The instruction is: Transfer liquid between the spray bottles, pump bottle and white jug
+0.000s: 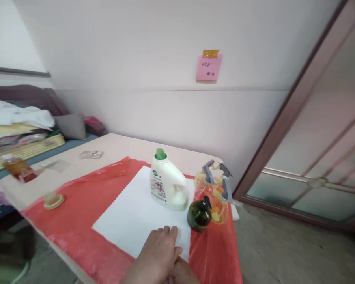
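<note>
My left hand point(159, 246) rests over the front of a white sheet point(124, 221), palm down, fingers side by side and seemingly laid out; it holds nothing I can see. Tucked against it from the right is my right hand point(183, 271), its fingers mostly hidden. Beyond them a cream detergent jug point(170, 185) stands upright on the sheet, with a green piece point(160, 154) in its neck. To the right, a round dark green bottle point(199, 215) with a black top is nearest. Clear pump bottles point(219, 205) with grey heads, some orange-tinted, cluster behind it.
A red plastic cover point(88, 205) lies across the table. At left are a small round pale object point(53, 200), a clear packet point(91, 154) and a bottle of amber liquid point(19, 167). A pink note point(209, 68) is taped to the wall. A framed glass door point(322, 157) stands right.
</note>
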Motion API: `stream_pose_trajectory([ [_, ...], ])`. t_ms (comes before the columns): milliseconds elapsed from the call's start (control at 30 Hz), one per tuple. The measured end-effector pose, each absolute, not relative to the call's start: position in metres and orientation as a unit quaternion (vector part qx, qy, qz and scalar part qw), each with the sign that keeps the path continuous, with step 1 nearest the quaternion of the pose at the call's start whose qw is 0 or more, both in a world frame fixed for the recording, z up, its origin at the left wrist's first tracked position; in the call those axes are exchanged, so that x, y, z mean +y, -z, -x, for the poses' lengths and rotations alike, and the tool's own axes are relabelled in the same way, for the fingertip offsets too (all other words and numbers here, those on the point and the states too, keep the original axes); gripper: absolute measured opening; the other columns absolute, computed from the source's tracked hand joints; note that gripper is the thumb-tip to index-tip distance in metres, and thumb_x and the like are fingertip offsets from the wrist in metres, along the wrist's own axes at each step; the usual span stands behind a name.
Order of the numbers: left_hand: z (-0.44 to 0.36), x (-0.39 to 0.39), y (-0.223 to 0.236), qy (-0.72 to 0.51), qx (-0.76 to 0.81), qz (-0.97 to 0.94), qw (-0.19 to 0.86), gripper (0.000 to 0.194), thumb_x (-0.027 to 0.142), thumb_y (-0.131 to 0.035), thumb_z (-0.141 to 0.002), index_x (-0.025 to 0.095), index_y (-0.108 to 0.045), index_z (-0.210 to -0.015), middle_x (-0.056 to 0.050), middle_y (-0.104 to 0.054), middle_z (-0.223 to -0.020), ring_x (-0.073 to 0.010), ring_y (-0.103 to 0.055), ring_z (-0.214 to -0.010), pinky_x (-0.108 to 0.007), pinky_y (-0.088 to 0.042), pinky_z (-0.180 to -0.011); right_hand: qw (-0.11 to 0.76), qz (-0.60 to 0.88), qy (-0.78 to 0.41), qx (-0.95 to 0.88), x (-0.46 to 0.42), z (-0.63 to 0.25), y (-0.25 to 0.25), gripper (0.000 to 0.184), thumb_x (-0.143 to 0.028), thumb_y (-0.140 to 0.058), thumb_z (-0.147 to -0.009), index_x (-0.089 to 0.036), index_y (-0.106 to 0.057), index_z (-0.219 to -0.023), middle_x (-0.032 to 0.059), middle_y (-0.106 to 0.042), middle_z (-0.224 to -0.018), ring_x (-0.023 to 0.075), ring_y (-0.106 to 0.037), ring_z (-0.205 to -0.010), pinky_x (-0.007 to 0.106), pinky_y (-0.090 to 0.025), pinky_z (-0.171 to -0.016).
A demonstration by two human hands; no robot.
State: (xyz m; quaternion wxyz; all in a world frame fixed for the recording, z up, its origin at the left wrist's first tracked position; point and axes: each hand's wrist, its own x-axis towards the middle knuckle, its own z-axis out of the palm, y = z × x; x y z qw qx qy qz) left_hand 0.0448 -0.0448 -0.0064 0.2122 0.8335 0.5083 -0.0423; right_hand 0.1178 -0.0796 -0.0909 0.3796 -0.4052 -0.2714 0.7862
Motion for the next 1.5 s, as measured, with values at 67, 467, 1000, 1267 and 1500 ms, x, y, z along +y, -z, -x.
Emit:
stream_pose_trajectory([
  [67, -0.040, -0.044, 0.001, 0.044, 0.515, -0.829, 0.216, 0.039, 0.027, -0.047, -0.085, 0.015, -0.060, -0.119, -0.015, -0.065, -0.110, -0.0315, -0.062, -0.100, -0.042, -0.045, -0.086, 0.368, 0.414, -0.780, -0.291, -0.079, -0.118, 0.087, 0.016, -0.025, -0.067, -0.054, -0.018, -0.052, -0.053, -0.0024, -0.047, -0.046, 0.0092, -0.042, -0.043, 0.026, -0.032, -0.049],
  [467, 0.011, -0.020, -0.020, -0.035, 0.575, -0.793, 0.199, 0.036, 0.027, -0.046, -0.083, 0.013, -0.059, -0.114, -0.016, -0.065, -0.106, -0.0321, -0.063, -0.098, -0.041, -0.045, -0.082, 0.494, 0.557, -0.486, -0.458, -0.055, -0.144, 0.059, 0.037, -0.044, -0.071, -0.069, -0.020, -0.060, -0.095, 0.0080, -0.067, -0.095, 0.0211, -0.061, -0.084, 0.032, -0.048, -0.072],
  [1000, 0.047, -0.014, -0.046, -0.169, 0.667, -0.699, 0.193, 0.038, 0.036, -0.044, -0.091, 0.014, -0.057, -0.119, -0.015, -0.063, -0.115, -0.0323, -0.061, -0.104, -0.043, -0.045, -0.085, 0.457, 0.673, -0.176, -0.554, 0.042, -0.141, 0.011, 0.045, -0.041, -0.063, -0.057, -0.018, -0.058, -0.096, 0.0062, -0.065, -0.080, 0.0292, -0.061, -0.078, 0.040, -0.047, -0.072],
  [1267, 0.046, -0.012, -0.045, -0.396, 0.601, -0.641, 0.266, 0.062, 0.051, -0.045, -0.090, 0.015, -0.041, -0.140, -0.015, -0.050, -0.141, -0.0299, -0.044, -0.131, -0.041, -0.035, -0.104, 0.453, 0.651, -0.229, -0.564, -0.025, -0.138, 0.023, 0.034, -0.042, -0.062, -0.059, -0.022, -0.056, -0.086, 0.0015, -0.065, -0.068, 0.0237, -0.059, -0.063, 0.032, -0.047, -0.057],
  [1500, 0.035, -0.016, -0.044, -0.465, 0.496, -0.633, 0.371, 0.066, 0.044, -0.063, -0.081, 0.023, -0.042, -0.140, -0.012, -0.055, -0.136, -0.0293, -0.050, -0.124, -0.041, -0.040, -0.100, 0.488, 0.630, -0.248, -0.551, -0.047, -0.137, 0.040, 0.031, -0.044, -0.062, -0.064, -0.021, -0.055, -0.084, 0.0008, -0.063, -0.068, 0.0199, -0.056, -0.061, 0.029, -0.047, -0.056],
])
